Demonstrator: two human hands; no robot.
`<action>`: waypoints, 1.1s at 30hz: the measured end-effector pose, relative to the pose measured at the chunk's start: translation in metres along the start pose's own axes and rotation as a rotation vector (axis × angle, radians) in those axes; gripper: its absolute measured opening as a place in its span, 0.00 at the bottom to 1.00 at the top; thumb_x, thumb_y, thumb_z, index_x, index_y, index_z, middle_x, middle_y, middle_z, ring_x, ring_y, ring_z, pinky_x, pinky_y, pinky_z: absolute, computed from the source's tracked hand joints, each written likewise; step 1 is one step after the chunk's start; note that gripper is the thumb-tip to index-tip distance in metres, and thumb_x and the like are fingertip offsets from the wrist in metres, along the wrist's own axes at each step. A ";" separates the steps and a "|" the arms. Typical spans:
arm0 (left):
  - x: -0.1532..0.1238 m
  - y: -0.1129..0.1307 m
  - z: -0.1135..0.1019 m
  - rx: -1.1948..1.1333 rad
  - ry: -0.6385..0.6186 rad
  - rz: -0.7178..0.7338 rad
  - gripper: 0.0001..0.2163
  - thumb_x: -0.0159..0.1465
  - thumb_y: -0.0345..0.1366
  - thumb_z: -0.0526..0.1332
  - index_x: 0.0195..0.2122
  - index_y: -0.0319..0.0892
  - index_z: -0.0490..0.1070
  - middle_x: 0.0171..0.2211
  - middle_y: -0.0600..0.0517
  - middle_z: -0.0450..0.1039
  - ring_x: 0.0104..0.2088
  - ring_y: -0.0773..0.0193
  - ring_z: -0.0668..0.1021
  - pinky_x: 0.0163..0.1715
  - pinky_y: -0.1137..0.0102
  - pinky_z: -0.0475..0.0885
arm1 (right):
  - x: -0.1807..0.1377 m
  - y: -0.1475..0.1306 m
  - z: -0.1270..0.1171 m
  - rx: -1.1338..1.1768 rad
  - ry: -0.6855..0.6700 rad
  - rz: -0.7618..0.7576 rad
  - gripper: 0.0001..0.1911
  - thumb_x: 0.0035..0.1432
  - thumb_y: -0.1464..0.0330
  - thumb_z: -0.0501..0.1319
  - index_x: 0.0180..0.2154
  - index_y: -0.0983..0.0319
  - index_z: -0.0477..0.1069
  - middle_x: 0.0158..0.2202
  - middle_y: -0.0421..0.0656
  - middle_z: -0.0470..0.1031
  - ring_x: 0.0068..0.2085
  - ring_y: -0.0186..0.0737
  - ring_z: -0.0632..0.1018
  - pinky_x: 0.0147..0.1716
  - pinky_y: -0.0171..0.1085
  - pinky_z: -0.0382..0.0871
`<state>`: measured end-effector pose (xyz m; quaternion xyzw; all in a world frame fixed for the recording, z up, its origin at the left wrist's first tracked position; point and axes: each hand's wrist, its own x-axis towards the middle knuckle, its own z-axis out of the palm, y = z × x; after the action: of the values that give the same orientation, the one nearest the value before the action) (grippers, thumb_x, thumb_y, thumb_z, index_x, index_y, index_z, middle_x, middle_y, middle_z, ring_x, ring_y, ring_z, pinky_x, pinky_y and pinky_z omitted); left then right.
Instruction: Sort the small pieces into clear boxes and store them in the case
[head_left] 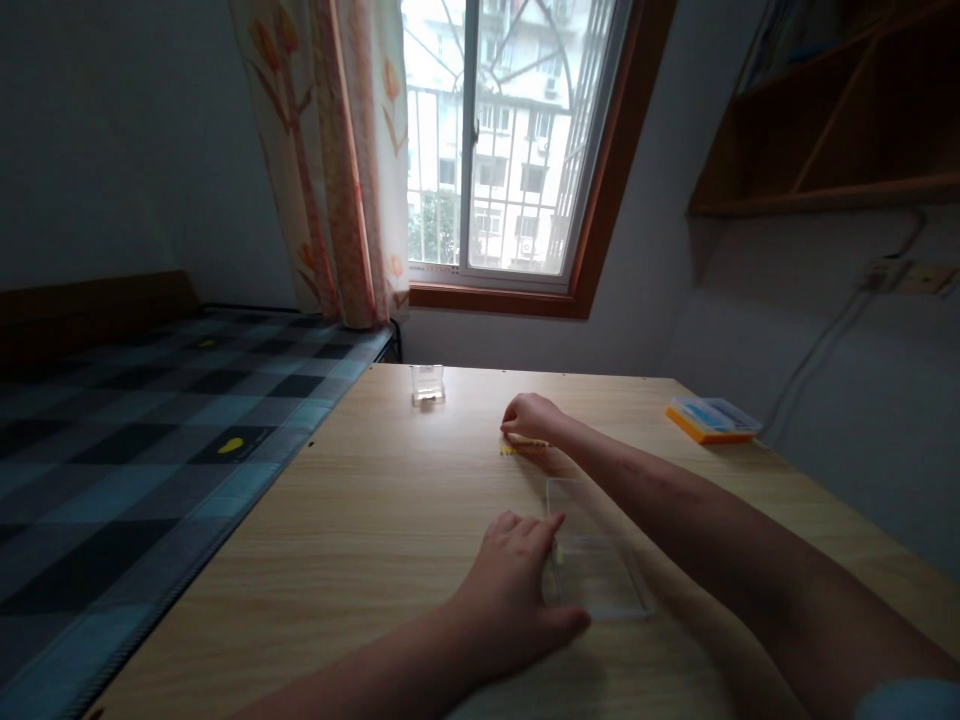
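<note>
My left hand (517, 585) rests at the left side of a clear plastic box (600, 585), its thumb and fingers spread apart. The box lies with its transparent lid (574, 495) folded out on the far side. A small yellow-green thing, too small to name, shows at the box's left wall near my fingertips. Farther out, my right hand (529, 415) is closed in a pinch above a row of small yellow pieces (517, 449) on the table. Whatever is between its fingertips is hidden.
The wooden table (375, 540) carries a small clear plastic holder (428, 383) at the back. An orange case with a transparent lid (712, 420) lies near the right edge. A checked bed (187, 430) adjoins the left side; a shelf (832, 140) hangs at upper right.
</note>
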<state>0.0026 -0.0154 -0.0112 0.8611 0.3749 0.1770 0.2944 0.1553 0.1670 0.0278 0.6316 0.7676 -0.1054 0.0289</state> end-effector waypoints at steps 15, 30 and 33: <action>0.001 0.001 -0.002 0.013 -0.001 -0.022 0.42 0.51 0.42 0.73 0.66 0.36 0.64 0.59 0.40 0.71 0.60 0.40 0.67 0.66 0.48 0.55 | -0.020 -0.023 -0.015 -0.027 0.114 -0.007 0.14 0.68 0.61 0.61 0.48 0.64 0.74 0.47 0.46 0.76 0.46 0.41 0.78 0.48 0.44 0.74; 0.001 0.000 0.000 0.044 0.004 0.017 0.40 0.52 0.41 0.73 0.66 0.41 0.62 0.57 0.42 0.72 0.59 0.43 0.70 0.66 0.46 0.54 | -0.226 0.046 0.022 0.241 0.124 -0.469 0.07 0.63 0.71 0.63 0.33 0.57 0.80 0.31 0.39 0.76 0.34 0.33 0.73 0.34 0.33 0.63; 0.000 0.001 -0.002 0.042 0.000 0.007 0.39 0.53 0.41 0.72 0.66 0.43 0.62 0.58 0.43 0.72 0.60 0.42 0.70 0.66 0.43 0.53 | -0.216 0.037 0.038 0.174 0.183 -0.523 0.09 0.63 0.72 0.63 0.29 0.59 0.77 0.30 0.39 0.74 0.35 0.35 0.71 0.36 0.34 0.61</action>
<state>0.0024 -0.0148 -0.0092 0.8684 0.3755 0.1701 0.2755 0.2309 -0.0417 0.0239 0.4190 0.8920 -0.1173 -0.1228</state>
